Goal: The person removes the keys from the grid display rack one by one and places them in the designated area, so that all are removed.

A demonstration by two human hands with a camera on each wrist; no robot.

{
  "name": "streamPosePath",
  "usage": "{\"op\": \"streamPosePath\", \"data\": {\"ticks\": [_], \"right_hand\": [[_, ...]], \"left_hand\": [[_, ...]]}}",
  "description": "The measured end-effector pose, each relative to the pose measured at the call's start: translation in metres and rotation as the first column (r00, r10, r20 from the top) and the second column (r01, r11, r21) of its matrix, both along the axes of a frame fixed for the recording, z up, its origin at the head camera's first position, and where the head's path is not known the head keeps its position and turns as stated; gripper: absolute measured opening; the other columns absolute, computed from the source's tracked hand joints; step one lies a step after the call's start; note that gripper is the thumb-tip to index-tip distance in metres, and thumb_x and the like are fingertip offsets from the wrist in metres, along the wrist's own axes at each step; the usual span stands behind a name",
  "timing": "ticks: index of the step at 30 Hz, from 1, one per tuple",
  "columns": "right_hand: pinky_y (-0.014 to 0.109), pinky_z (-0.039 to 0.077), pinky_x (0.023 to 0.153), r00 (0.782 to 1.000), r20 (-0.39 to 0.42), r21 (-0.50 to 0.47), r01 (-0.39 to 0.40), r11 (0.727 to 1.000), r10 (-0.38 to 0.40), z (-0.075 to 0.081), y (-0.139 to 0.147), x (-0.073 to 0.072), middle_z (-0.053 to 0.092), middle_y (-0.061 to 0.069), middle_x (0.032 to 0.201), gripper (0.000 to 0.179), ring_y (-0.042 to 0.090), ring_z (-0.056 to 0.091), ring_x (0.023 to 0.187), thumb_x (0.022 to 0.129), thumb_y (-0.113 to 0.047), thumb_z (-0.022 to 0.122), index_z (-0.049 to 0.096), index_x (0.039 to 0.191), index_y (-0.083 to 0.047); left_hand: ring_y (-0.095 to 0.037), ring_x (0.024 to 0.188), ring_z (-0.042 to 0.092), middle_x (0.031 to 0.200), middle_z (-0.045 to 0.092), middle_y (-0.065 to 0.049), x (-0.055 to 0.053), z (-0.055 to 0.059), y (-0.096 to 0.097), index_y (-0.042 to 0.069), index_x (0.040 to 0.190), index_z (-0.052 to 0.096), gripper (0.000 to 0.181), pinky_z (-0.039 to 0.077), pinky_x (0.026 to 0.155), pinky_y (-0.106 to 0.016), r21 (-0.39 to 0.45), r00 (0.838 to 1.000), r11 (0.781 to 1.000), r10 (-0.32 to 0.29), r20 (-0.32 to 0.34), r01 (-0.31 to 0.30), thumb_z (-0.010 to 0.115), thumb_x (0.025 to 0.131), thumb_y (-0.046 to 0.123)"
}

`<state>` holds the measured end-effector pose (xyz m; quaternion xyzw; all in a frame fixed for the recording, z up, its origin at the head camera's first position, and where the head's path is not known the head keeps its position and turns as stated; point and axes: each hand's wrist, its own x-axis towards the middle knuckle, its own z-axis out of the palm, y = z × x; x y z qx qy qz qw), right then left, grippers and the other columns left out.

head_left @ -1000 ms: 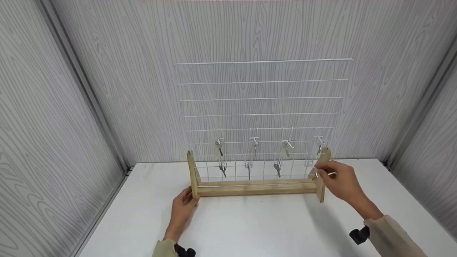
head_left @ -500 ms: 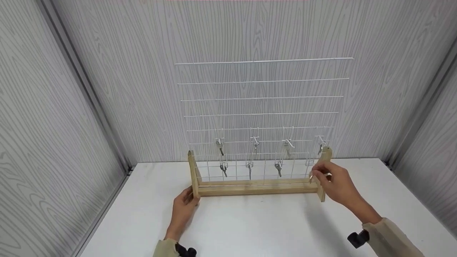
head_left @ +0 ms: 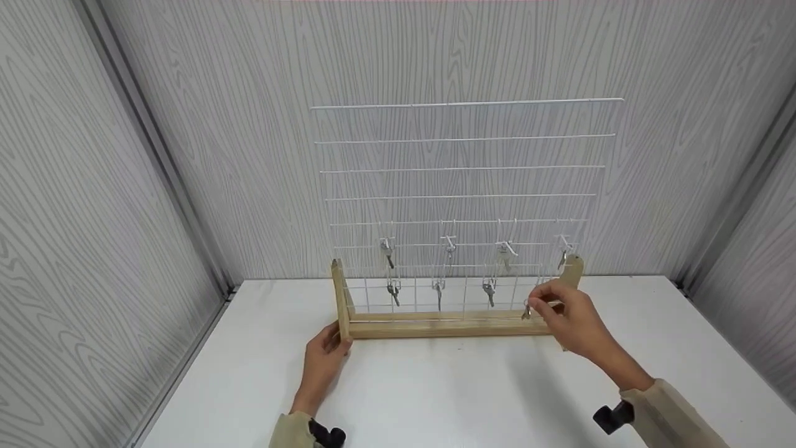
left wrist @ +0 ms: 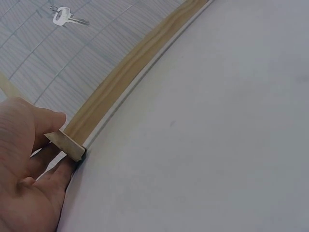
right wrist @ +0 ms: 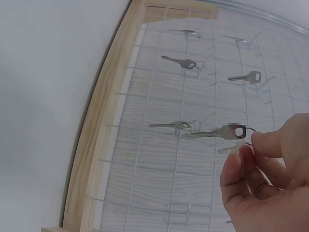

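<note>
While your left grip (head_left: 326, 356) held the stand's left upright (head_left: 341, 298), likely to steady it, your right grip (head_left: 569, 316) pinched a key (right wrist: 223, 132) by its ring (right wrist: 244, 139), perhaps so it dangled free, near the wire grid's (head_left: 460, 197) lower right.

Rack (head_left: 448, 329) from above; closer wrist views
</note>
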<state>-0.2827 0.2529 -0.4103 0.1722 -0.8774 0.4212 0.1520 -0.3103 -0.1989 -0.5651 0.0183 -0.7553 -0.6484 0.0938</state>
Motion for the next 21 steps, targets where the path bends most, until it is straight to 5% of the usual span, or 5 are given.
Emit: {"op": "streamPosePath", "data": {"ticks": [21], "right_hand": [[0.021, 0.058, 0.086, 0.986, 0.081, -0.052, -0.139, 0.989, 0.143, -0.008, -0.028, -0.009, 0.074, 0.009, 0.110, 0.008, 0.025, 0.072, 0.103, 0.107, -0.005, 0.063, 0.070, 0.108, -0.004]], "left_hand": [[-0.042, 0.145, 0.054, 0.159, 0.052, -0.026, 0.002, 0.002, 0.002, -0.001, 0.157, 0.049, 0.055, 0.055, 0.112, -0.044, -0.001, 1.000, 1.000, 0.020, 0.020, -0.020, 0.065, 0.106, 0.011]]}}
